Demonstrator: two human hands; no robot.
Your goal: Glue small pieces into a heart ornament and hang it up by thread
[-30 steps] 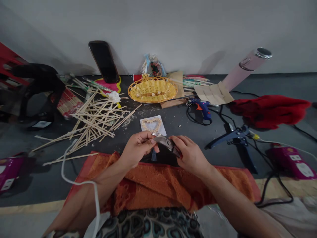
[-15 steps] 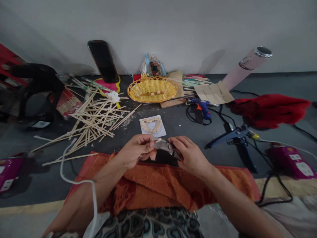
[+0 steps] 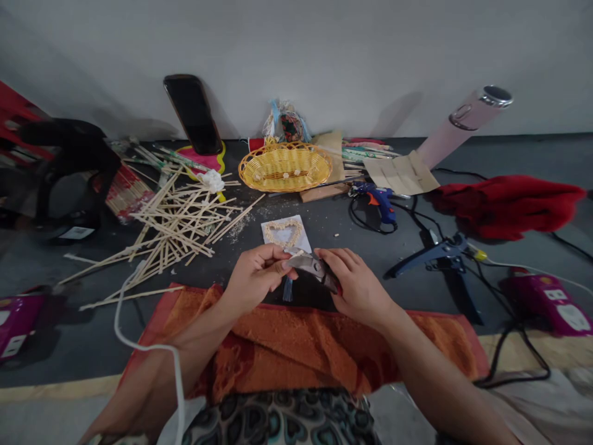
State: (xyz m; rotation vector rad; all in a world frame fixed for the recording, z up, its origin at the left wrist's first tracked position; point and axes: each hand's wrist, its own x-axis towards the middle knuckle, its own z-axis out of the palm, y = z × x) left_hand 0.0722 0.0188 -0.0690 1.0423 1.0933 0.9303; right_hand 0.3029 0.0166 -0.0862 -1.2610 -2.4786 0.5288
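My right hand (image 3: 360, 285) is closed around the handles of grey metal pruning shears (image 3: 309, 266), whose blades point left. My left hand (image 3: 259, 275) pinches a small pale piece of stick (image 3: 296, 254) by the blades, its fingertips touching or almost touching the metal. Below the left fingertips a blue tassel (image 3: 288, 289) shows; what it hangs from is hidden. Just beyond the hands, a heart outline of small pale pieces (image 3: 283, 233) lies on a white paper square (image 3: 301, 238).
Thin wooden sticks (image 3: 178, 225) are heaped on the left. A yellow basket (image 3: 285, 168) stands behind the heart. To the right lie a blue glue gun (image 3: 382, 203), a dark blue cutter-like tool (image 3: 428, 254) and cables. An orange towel (image 3: 296, 346) covers the front edge.
The shears have turned slightly, so their blades and pivot show more plainly. The blue tassel has come into sight below my left fingers. Both hands stay in nearly the same place.
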